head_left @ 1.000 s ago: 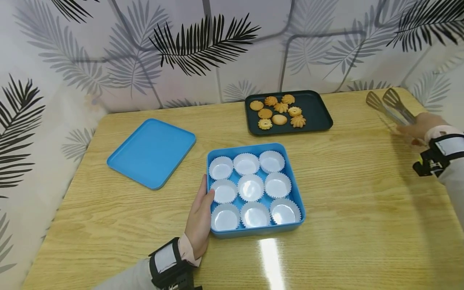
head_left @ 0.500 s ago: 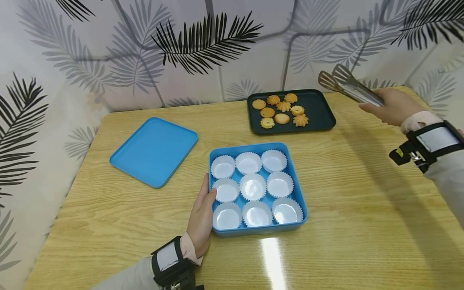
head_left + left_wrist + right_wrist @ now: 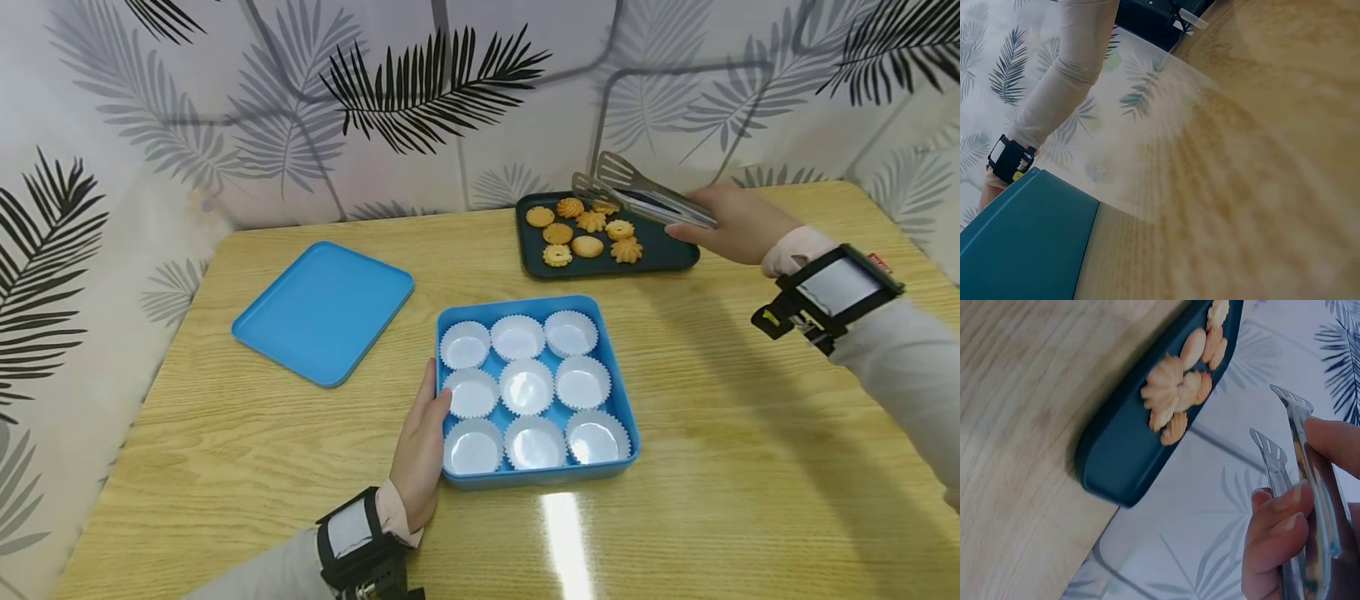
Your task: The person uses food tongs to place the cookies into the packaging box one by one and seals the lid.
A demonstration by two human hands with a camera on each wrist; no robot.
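My right hand [image 3: 738, 221] holds metal slotted tongs [image 3: 648, 200] above the dark baking tray [image 3: 663, 246]. Their two slotted heads stand apart over the tray's back edge, with nothing between them in the right wrist view. Several cookies [image 3: 587, 246] of different shapes lie on the tray's left part; the tongs partly cover one at the back. My left hand [image 3: 420, 458] rests along the left side of a blue box [image 3: 536, 477], thumb at the rim and fingers straight. White paper cups [image 3: 527, 387] line the box in rows; no cookie is in them.
A flat blue lid [image 3: 322, 312] lies left of the box on the wooden table [image 3: 300, 442]. Behind the table stands a leaf-patterned wall covering [image 3: 420, 183]. The teal box wall [image 3: 1029, 244] fills the lower left of the left wrist view.
My right hand has carried the tongs leftward from the table's right side to above the cookie tray. The left hand and the box stay as they were.
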